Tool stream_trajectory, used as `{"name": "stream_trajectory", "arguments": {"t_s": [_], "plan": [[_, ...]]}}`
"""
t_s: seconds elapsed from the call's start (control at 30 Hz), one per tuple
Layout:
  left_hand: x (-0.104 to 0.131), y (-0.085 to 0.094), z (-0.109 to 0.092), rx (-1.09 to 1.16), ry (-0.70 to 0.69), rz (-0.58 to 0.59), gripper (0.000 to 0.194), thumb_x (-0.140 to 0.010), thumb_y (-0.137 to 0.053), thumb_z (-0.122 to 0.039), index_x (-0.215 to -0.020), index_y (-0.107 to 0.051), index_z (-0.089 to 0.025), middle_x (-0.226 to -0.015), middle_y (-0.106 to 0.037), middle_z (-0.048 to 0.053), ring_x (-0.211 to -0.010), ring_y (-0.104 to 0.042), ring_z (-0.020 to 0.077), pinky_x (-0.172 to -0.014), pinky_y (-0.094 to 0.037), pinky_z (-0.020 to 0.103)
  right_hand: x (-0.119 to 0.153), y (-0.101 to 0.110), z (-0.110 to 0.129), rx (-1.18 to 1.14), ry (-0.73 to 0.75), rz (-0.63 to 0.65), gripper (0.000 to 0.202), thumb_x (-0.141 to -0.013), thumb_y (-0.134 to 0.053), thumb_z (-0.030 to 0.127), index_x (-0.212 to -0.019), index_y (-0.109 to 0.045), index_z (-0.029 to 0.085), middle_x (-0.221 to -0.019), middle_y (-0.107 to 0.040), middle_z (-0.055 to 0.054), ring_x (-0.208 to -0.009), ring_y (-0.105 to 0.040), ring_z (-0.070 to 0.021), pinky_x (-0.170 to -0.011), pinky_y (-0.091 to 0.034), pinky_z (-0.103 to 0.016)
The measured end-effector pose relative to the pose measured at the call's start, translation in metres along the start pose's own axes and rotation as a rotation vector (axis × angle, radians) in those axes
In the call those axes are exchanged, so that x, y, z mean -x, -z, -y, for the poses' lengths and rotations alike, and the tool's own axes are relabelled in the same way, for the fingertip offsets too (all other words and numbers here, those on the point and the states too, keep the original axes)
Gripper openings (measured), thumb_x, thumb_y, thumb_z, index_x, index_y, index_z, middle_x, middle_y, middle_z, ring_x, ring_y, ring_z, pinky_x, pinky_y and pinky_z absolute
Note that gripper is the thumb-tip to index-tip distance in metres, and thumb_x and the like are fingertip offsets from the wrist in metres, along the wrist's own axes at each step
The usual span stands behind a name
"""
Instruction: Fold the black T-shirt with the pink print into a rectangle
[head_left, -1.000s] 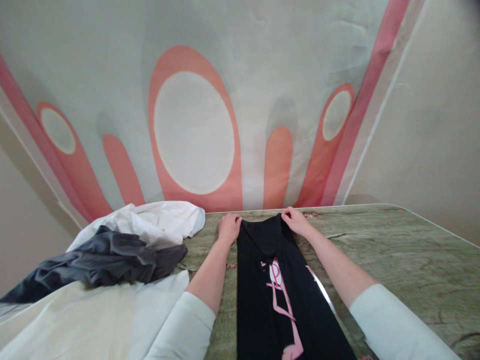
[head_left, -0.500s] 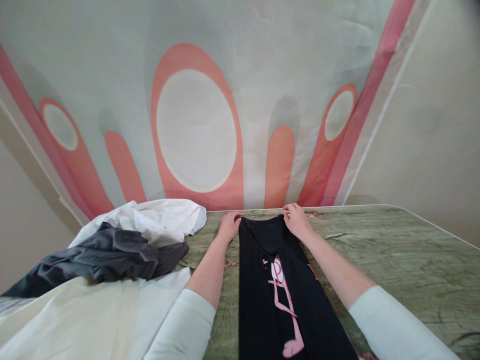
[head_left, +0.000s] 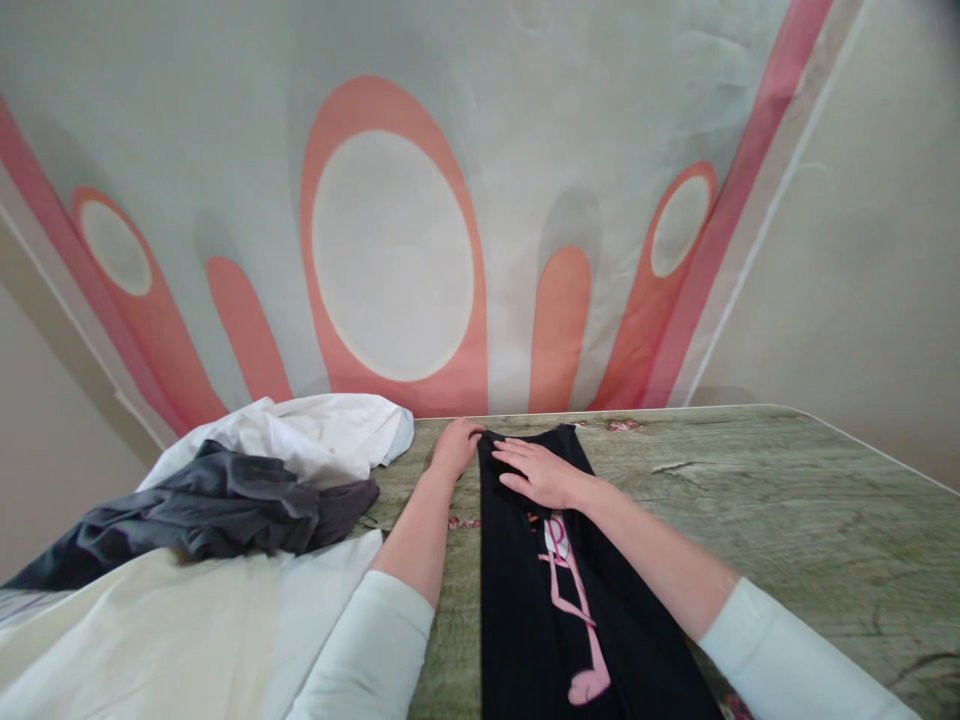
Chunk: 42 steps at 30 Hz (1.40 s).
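Observation:
A black T-shirt [head_left: 517, 600] with a pink figure printed on it lies lengthwise in a narrow strip, its neckline toward the wall. My left hand [head_left: 454, 448] is closed at the far left corner, fingertips pinching the fabric edge. Across the upper part of the shirt, my right hand [head_left: 544, 472] rests palm down with its fingers stretched out to the left, over the neck area. Part of the neckline and print is hidden beneath that hand and forearm.
The wood-patterned tabletop [head_left: 757, 520] ends at the wall. On the left lie a crumpled white garment [head_left: 315, 430], a dark grey garment [head_left: 232, 505] and a cream and white cloth [head_left: 202, 630]. Behind hangs a grey wall covering [head_left: 517, 120] with pink shapes.
My right hand has let go of the far right corner of the T-shirt and moved left and nearer, now flat on the fabric. My left hand has stayed at its corner.

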<state>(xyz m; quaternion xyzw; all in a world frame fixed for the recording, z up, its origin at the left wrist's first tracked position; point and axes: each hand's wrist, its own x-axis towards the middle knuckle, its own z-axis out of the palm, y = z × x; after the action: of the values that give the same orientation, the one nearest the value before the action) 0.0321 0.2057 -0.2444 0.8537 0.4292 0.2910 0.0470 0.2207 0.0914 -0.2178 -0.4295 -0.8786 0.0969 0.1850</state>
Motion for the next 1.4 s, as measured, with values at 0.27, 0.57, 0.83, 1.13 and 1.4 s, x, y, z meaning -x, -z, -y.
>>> {"name": "stream_trajectory", "arguments": {"t_s": [0.27, 0.57, 0.83, 1.13, 1.4], "plan": [[0.000, 0.004, 0.004, -0.038, -0.052, 0.001, 0.023, -0.080, -0.052, -0.015, -0.101, -0.062, -0.019, -0.097, -0.063, 0.005, -0.093, -0.054, 0.0174, -0.088, -0.040, 0.030, 0.006, -0.002, 0.000, -0.009, -0.081, 0.148, 0.066, -0.085, -0.024, 0.061, -0.139, -0.023, 0.023, -0.146, -0.013, -0.003, -0.134, -0.010, -0.0209, -0.108, -0.008, -0.039], [-0.001, 0.006, 0.002, 0.020, -0.020, 0.008, 0.016, -0.082, -0.050, -0.019, -0.088, -0.064, -0.018, -0.092, -0.064, 0.004, -0.090, -0.056, 0.0167, -0.085, -0.042, 0.029, 0.006, 0.001, 0.003, 0.002, -0.077, 0.140, 0.067, -0.085, -0.023, 0.062, -0.139, -0.024, 0.022, -0.146, -0.013, -0.004, -0.134, -0.011, -0.0217, -0.108, -0.008, -0.039], [-0.001, 0.009, 0.003, 0.019, 0.011, 0.020, 0.019, -0.082, -0.050, -0.018, -0.092, -0.065, -0.019, -0.094, -0.066, 0.004, -0.091, -0.058, 0.0170, -0.086, -0.042, 0.029, 0.007, 0.000, 0.002, -0.004, -0.074, 0.125, 0.066, -0.085, -0.026, 0.060, -0.138, -0.026, 0.022, -0.146, -0.016, -0.005, -0.134, -0.013, -0.0221, -0.108, -0.010, -0.041], [-0.003, 0.009, -0.001, -0.033, -0.043, 0.033, 0.016, -0.083, -0.050, -0.021, -0.089, -0.066, -0.019, -0.090, -0.065, 0.004, -0.088, -0.057, 0.0159, -0.084, -0.042, 0.027, 0.006, -0.001, 0.001, -0.001, -0.067, 0.123, 0.067, -0.085, -0.026, 0.061, -0.138, -0.026, 0.021, -0.146, -0.016, -0.005, -0.134, -0.013, -0.0218, -0.108, -0.008, -0.039], [-0.008, 0.001, -0.006, -0.088, 0.046, 0.028, 0.017, -0.085, -0.048, -0.025, -0.083, -0.063, -0.018, -0.087, -0.061, 0.006, -0.083, -0.057, 0.0168, -0.077, -0.042, 0.026, 0.006, -0.001, 0.000, 0.005, -0.062, 0.121, 0.067, -0.085, -0.026, 0.061, -0.138, -0.026, 0.021, -0.146, -0.017, -0.005, -0.134, -0.013, -0.0212, -0.108, -0.008, -0.039]]}}
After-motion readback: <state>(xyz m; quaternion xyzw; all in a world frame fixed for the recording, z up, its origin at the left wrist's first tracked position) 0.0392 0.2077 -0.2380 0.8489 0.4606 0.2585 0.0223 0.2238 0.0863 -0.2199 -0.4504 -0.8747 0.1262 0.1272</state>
